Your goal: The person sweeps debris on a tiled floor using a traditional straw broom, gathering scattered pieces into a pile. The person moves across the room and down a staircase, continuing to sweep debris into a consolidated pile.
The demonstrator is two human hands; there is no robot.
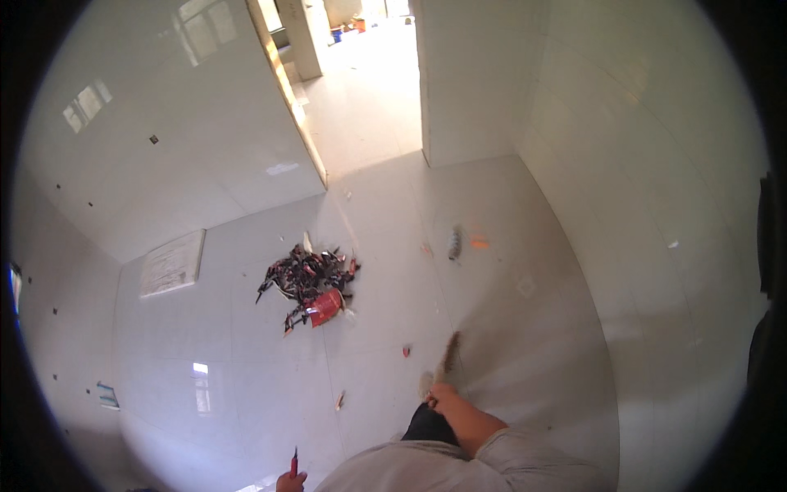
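My right hand [441, 395] hangs low in front of my body, fingers closed around a brown, bristly brush [451, 354]. The brush reaches toward the tiled floor. At the lower edge, my left hand [291, 481] is closed on a slim red tool with a dark pointed tip [294, 463]; its exact kind is unclear. Beyond my hands lies a heap of black and reddish scraps [305, 272], with a red packet [325, 307] on its near side. Small bits lie nearer me, among them a red piece [406, 352] and a tan piece [339, 401].
A clear plastic bottle [454, 243] and an orange scrap [480, 243] lie ahead on the right. Against the left wall rests a pale flat panel [174, 264]. Glossy tiled walls [656, 164] flank a doorway opening onto a bright room [369, 98].
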